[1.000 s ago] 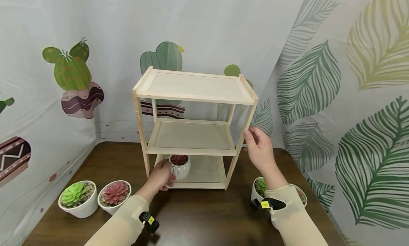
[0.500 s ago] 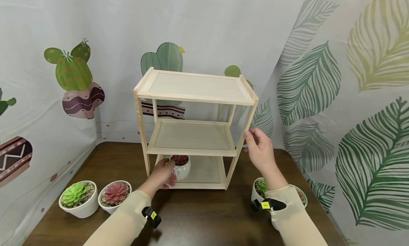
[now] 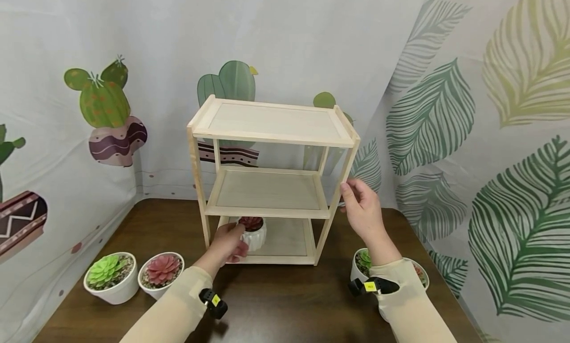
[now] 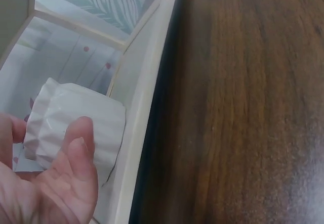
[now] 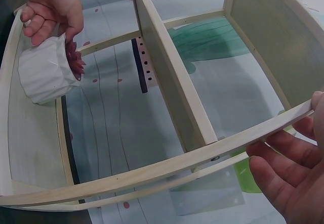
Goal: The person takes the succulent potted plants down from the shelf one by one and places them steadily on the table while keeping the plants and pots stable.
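Note:
A white faceted pot with a dark red succulent (image 3: 255,238) stands at the left of the bottom board of a pale wooden three-tier shelf (image 3: 276,121). My left hand (image 3: 228,241) holds the pot from its left side, thumb near the rim and fingers against the wall. In the left wrist view the pot's base (image 4: 114,118) meets the bottom board; the plant is hidden there. My right hand (image 3: 362,207) grips the shelf's front right post, and the right wrist view shows fingers (image 5: 276,176) against that upright.
On the table (image 3: 276,303), at left, stand white pots with a bright green succulent (image 3: 111,278) and a pink one (image 3: 161,273). At right, another green potted succulent (image 3: 361,264) and a reddish one (image 3: 419,272) are partly behind my forearm. A patterned curtain (image 3: 285,36) hangs behind.
My left hand has edged slightly right with the pot, and its thumb has come over nearer the rim. The right hand keeps its place on the post. The head view has shifted slightly.

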Demonstrator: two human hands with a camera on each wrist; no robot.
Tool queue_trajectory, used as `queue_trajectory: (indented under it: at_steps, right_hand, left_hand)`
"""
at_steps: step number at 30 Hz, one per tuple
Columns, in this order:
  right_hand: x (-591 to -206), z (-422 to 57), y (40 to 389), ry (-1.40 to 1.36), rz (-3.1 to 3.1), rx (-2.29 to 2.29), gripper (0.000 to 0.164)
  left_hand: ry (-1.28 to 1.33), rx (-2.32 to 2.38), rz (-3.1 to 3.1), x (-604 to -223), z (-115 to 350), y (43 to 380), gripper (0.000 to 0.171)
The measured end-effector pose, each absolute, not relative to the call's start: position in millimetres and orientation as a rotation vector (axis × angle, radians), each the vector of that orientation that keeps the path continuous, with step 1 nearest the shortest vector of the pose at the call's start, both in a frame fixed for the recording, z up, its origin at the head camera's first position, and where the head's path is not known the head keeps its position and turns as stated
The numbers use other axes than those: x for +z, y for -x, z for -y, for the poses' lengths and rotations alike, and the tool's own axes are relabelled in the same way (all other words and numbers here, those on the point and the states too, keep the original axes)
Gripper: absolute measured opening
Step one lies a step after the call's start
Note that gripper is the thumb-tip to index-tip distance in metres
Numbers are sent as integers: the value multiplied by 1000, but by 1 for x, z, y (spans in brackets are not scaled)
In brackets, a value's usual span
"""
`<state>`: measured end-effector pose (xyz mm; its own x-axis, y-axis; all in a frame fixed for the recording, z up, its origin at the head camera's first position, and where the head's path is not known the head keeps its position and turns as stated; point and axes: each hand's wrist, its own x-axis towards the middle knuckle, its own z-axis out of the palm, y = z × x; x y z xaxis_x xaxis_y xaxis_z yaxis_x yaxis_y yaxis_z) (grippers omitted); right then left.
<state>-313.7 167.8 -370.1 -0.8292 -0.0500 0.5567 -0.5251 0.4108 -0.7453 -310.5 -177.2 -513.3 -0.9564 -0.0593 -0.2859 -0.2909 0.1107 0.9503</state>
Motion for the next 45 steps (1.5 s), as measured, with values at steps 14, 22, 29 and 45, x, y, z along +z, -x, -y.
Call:
queue_trajectory:
  at_steps: [14,22,29,45]
  right_hand:
    - [-369,-167,312,-493,2213,1426,31]
    - [-368,-166,311,-494,2212,1438,31]
    - [-369,-166,312,-498,2214,1437,31]
    - [-370,-168,312,-485,2209,1461,28]
  left_hand:
    - [339,1910,-2225,-517,179,311,71]
    - [327,1876,-2244,-518,179,309,70]
    - [338,1899,-2234,-519,181,311,67]
    - [406,1815,-2282,-520,178,308,67]
